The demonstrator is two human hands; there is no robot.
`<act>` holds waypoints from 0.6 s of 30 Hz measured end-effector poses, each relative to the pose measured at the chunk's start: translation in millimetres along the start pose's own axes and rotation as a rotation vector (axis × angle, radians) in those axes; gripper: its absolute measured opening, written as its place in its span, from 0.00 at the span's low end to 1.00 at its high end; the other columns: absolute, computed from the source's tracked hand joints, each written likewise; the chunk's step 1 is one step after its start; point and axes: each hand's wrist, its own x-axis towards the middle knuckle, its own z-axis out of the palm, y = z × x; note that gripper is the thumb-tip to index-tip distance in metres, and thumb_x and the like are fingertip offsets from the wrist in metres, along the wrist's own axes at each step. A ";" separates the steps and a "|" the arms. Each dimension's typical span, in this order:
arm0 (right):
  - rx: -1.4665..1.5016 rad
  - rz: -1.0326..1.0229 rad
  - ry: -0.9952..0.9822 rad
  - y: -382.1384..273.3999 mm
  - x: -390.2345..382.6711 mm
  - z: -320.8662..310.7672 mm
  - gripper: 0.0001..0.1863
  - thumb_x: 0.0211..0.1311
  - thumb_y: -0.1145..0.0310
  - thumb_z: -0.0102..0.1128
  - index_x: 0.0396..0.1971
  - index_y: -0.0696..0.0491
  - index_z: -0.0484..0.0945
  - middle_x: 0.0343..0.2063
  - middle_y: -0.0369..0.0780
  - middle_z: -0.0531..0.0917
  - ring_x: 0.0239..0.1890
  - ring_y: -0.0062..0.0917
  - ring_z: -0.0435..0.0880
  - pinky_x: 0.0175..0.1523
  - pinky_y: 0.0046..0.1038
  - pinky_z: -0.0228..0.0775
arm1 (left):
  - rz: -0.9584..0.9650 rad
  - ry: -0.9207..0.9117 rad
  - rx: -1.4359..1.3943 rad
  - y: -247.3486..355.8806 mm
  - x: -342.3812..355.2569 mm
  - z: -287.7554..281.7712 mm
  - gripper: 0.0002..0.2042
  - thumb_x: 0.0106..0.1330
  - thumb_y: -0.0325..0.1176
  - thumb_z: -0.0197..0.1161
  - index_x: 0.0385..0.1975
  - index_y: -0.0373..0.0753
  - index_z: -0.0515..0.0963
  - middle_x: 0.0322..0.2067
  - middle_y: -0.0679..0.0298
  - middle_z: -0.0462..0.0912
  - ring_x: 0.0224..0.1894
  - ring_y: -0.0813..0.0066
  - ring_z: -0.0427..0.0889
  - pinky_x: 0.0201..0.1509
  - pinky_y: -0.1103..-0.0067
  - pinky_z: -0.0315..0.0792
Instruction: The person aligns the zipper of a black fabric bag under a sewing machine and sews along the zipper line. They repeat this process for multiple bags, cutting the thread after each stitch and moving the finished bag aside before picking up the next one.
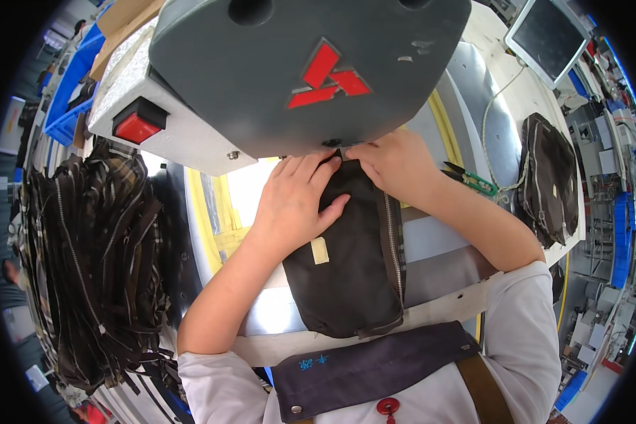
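Observation:
A dark zippered pouch with a pale tag lies lengthwise on the machine bed, its far end under the grey machine head. My left hand rests on the pouch's upper left, fingers bent toward that end, thumb apart from them, open. My right hand pinches the far end at the right, just below the head; the exact grip point is partly hidden. Green-handled snips lie right of my right hand, beside a pale cord.
A heap of dark zippered pieces is at left, another pouch at right. A white housing with a red switch, blue bins and a screen surround the machine. Workstations line the right background.

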 end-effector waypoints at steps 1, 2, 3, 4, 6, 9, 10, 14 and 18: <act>0.003 -0.018 0.015 -0.6 1.6 -1.6 0.09 0.45 0.78 0.62 0.29 0.52 0.77 0.37 0.36 0.77 0.40 0.32 0.79 0.39 0.34 0.75 | 0.008 0.004 -0.009 -0.7 -0.3 -0.1 0.22 0.49 0.33 0.70 0.44 0.34 0.76 0.51 0.59 0.76 0.52 0.58 0.76 0.56 0.67 0.70; 0.005 -0.037 0.029 -0.9 3.4 -3.2 0.09 0.44 0.78 0.62 0.29 0.52 0.77 0.36 0.36 0.77 0.41 0.32 0.79 0.41 0.34 0.74 | 0.016 0.008 -0.018 -1.7 -0.4 0.1 0.22 0.49 0.33 0.70 0.45 0.34 0.76 0.51 0.59 0.76 0.52 0.58 0.76 0.56 0.66 0.70; 0.008 -0.055 0.043 -0.9 5.0 -4.0 0.10 0.43 0.79 0.62 0.29 0.52 0.77 0.36 0.36 0.77 0.41 0.32 0.79 0.43 0.34 0.74 | 0.023 0.012 -0.028 -2.7 -0.3 0.0 0.22 0.49 0.33 0.70 0.45 0.35 0.76 0.51 0.59 0.76 0.52 0.57 0.76 0.56 0.66 0.70; 0.021 -0.059 0.014 -0.1 6.6 -4.0 0.10 0.43 0.79 0.61 0.29 0.52 0.77 0.35 0.36 0.77 0.41 0.33 0.79 0.44 0.34 0.74 | 0.027 0.000 -0.032 -3.8 0.0 -0.5 0.22 0.49 0.33 0.70 0.45 0.35 0.76 0.51 0.58 0.77 0.53 0.57 0.76 0.56 0.66 0.70; 0.047 -0.067 -0.046 3.8 11.4 -3.5 0.10 0.44 0.79 0.61 0.29 0.52 0.77 0.33 0.37 0.77 0.41 0.33 0.79 0.47 0.34 0.73 | 0.033 -0.024 -0.040 -6.3 1.1 -2.0 0.22 0.49 0.34 0.70 0.45 0.35 0.76 0.51 0.58 0.77 0.53 0.57 0.76 0.57 0.66 0.69; 0.175 0.034 -0.234 13.6 15.2 -0.2 0.11 0.44 0.79 0.61 0.31 0.52 0.77 0.32 0.37 0.79 0.43 0.33 0.79 0.48 0.34 0.73 | 0.062 -0.020 -0.033 -7.3 3.9 -3.5 0.22 0.51 0.37 0.70 0.44 0.34 0.77 0.48 0.60 0.78 0.49 0.59 0.76 0.54 0.68 0.71; 0.146 -0.009 -0.161 13.0 13.5 -0.3 0.12 0.45 0.79 0.61 0.32 0.53 0.78 0.33 0.37 0.80 0.44 0.33 0.79 0.49 0.34 0.73 | 0.047 -0.030 -0.035 -6.9 3.2 -4.1 0.22 0.51 0.36 0.70 0.45 0.35 0.77 0.49 0.60 0.78 0.51 0.59 0.76 0.55 0.68 0.70; 0.033 -0.144 -0.020 12.1 -1.0 0.1 0.14 0.48 0.77 0.59 0.39 0.54 0.79 0.42 0.38 0.82 0.48 0.32 0.80 0.53 0.33 0.73 | 0.034 -0.030 -0.027 -6.2 0.1 -3.6 0.22 0.52 0.35 0.69 0.47 0.36 0.76 0.52 0.60 0.78 0.54 0.59 0.76 0.59 0.67 0.68; -0.094 -0.150 -0.107 2.8 -8.7 -3.4 0.16 0.53 0.74 0.56 0.44 0.56 0.79 0.49 0.38 0.81 0.50 0.31 0.79 0.56 0.32 0.72 | 0.041 -0.021 -0.010 -6.6 -1.1 -3.8 0.23 0.53 0.36 0.69 0.49 0.37 0.76 0.52 0.62 0.78 0.55 0.61 0.76 0.60 0.67 0.67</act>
